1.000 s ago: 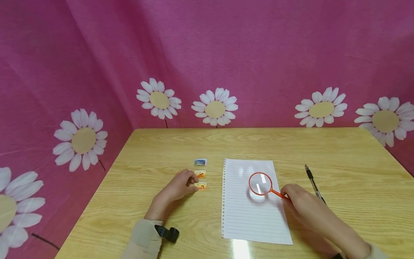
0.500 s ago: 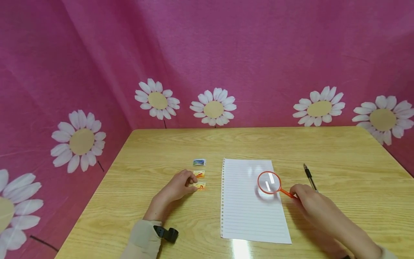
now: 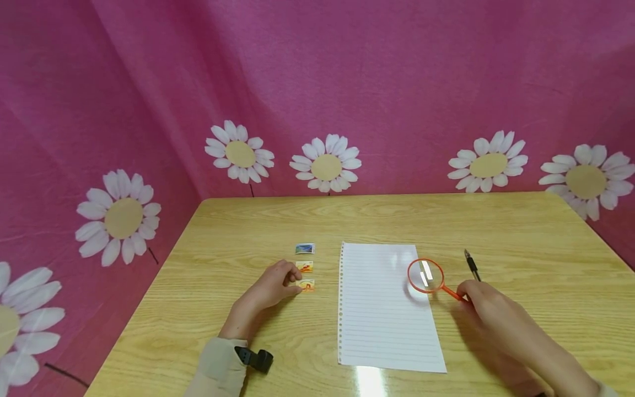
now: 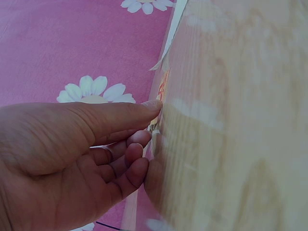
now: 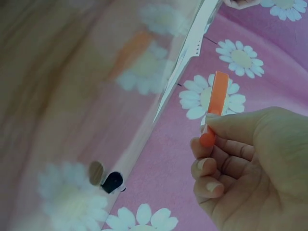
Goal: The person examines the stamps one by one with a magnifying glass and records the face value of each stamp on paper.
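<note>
My right hand (image 3: 498,311) pinches the orange handle of a magnifying glass (image 3: 451,292) between thumb and fingers. Its round lens hangs above the right edge of a lined sheet of paper (image 3: 384,320). The orange frame (image 5: 219,94) shows edge-on in the right wrist view. Three small picture stamps lie in a column left of the paper: a blue one (image 3: 305,248), a yellow one (image 3: 305,267) and another yellow one (image 3: 307,285) nearest me. My left hand (image 3: 272,285) rests beside them, fingers loosely bent. Its thumb touches the nearest stamp's left edge, covering part of it.
A black pen (image 3: 472,264) lies right of the paper, its lower end hidden behind my right hand. The wooden table (image 3: 238,220) meets a pink cloth (image 3: 397,82) with daisies at the back and left. Light reflects off the table near the front.
My right hand has moved right with the magnifying glass, from over the paper's middle right to its right edge, covering more of the pen. The left hand has stayed by the stamps.
</note>
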Demonstrator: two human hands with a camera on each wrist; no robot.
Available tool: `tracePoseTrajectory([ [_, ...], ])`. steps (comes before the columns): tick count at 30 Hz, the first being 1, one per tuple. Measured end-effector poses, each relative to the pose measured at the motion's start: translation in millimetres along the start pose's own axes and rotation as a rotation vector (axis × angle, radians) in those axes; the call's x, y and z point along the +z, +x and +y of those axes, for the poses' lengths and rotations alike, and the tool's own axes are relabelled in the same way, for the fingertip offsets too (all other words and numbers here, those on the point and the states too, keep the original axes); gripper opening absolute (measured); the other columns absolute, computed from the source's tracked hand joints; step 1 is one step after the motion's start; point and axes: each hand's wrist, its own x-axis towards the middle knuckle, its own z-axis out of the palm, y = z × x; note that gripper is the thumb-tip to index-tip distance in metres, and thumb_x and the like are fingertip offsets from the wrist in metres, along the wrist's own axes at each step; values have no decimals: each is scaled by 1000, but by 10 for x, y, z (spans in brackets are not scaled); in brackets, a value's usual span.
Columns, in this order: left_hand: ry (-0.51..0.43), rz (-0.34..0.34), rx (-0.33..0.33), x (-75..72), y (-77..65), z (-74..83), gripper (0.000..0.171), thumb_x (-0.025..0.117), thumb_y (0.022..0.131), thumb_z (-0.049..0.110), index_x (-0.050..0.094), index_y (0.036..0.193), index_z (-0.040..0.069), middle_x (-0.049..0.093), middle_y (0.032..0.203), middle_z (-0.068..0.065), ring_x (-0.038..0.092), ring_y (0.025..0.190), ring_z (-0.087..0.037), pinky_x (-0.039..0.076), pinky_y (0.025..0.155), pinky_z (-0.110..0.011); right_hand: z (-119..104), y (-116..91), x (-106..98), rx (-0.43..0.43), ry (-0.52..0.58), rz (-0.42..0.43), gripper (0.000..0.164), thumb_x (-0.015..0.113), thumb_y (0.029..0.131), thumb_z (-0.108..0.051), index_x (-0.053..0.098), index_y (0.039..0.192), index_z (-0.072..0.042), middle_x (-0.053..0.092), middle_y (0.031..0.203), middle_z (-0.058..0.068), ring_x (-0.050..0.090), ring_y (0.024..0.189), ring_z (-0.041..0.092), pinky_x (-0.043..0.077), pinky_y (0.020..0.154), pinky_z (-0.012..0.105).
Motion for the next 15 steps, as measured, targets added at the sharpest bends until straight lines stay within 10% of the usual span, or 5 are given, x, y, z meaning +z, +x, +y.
tracePoseTrajectory([
  [15, -13, -9, -57, 1, -4, 39, 14, 71, 88, 6, 60, 97, 7, 51, 92, -5, 44, 84, -15, 38, 75, -26, 58, -4, -7, 14, -3, 0, 32, 80, 70, 2, 57, 92, -6, 50, 70, -5, 44, 63, 5, 39, 51, 25],
])
